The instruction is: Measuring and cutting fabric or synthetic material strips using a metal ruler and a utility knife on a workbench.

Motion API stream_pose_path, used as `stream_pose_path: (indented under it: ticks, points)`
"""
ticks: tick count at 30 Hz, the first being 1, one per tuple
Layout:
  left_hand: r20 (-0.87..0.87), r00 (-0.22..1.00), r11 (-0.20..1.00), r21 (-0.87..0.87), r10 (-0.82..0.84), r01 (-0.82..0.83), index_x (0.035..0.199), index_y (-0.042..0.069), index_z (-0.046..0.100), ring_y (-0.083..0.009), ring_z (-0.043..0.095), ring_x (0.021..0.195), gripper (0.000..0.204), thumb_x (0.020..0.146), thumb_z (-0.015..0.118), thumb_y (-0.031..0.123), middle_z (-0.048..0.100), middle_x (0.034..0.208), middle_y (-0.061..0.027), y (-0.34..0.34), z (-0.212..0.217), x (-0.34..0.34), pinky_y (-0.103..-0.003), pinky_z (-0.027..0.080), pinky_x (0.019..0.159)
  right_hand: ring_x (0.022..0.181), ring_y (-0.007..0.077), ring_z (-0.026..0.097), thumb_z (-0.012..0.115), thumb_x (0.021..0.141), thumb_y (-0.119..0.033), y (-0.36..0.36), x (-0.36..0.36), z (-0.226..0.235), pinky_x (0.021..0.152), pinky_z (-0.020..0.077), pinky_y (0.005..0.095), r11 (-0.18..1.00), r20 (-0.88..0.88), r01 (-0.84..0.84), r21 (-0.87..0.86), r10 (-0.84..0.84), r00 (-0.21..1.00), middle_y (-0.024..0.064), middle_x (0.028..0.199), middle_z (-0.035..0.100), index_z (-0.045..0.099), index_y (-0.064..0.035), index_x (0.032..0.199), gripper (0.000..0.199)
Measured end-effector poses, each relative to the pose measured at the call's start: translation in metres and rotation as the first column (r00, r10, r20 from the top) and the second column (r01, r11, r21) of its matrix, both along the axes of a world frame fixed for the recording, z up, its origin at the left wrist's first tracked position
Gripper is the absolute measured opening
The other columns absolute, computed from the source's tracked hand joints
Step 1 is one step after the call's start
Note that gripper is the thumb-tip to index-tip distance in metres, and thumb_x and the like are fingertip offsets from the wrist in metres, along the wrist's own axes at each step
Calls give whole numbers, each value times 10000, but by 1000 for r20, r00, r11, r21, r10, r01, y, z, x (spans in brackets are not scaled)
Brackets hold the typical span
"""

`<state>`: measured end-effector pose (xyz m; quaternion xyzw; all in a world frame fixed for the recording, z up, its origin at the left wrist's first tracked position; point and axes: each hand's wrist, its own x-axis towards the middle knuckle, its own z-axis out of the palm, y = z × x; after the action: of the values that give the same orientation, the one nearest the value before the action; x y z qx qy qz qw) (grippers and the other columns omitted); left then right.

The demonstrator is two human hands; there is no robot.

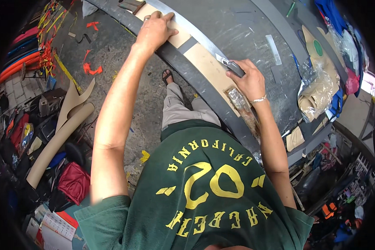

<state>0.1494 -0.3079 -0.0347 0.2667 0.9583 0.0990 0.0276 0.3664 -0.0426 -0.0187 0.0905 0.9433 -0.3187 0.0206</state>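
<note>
Left hand [154,30] pressed flat, fingers spread, on long metal ruler [204,38] over tan sheet [204,62] at workbench [246,25] edge. Right hand [248,79] closed around knife [229,64], blade tip against ruler. Clear plastic pack [241,104] just below right wrist.

Tan sheet [204,62] lying on scuffed dark grey table [237,25], silver metal ruler [196,31] along it. Knife [231,65] showing black handle, silver blade. Person wearing dark green shirt [204,187] with yellow print, beige trousers [177,109]. Orange scraps [91,68] lying on grey floor [108,50].
</note>
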Motion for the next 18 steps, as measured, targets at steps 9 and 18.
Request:
stream_pose_path:
  ticks: [9,18]
  points:
    - [-306,946,985,162,104,-56,1358,38,632,-438,588,1232,675,813,844,376,629,1273,-233,-19,-11,-16,-496,507,1032,955,283,701,845,816,-212,2,2,-3,837,550,363,1000,-43,-17,1,17,999,77,1052,716,767,-137,1176,376]
    - [-16,994,980,-167,110,-111,1357,-9,569,-444,434,1395,954,581,957,390,556,1427,-221,-22,23,-76,-458,374,1178,958,280,687,843,817,-207,3,5,-5,830,548,373,999,-61,0,33,2,998,70,1025,696,765,-150,1175,371]
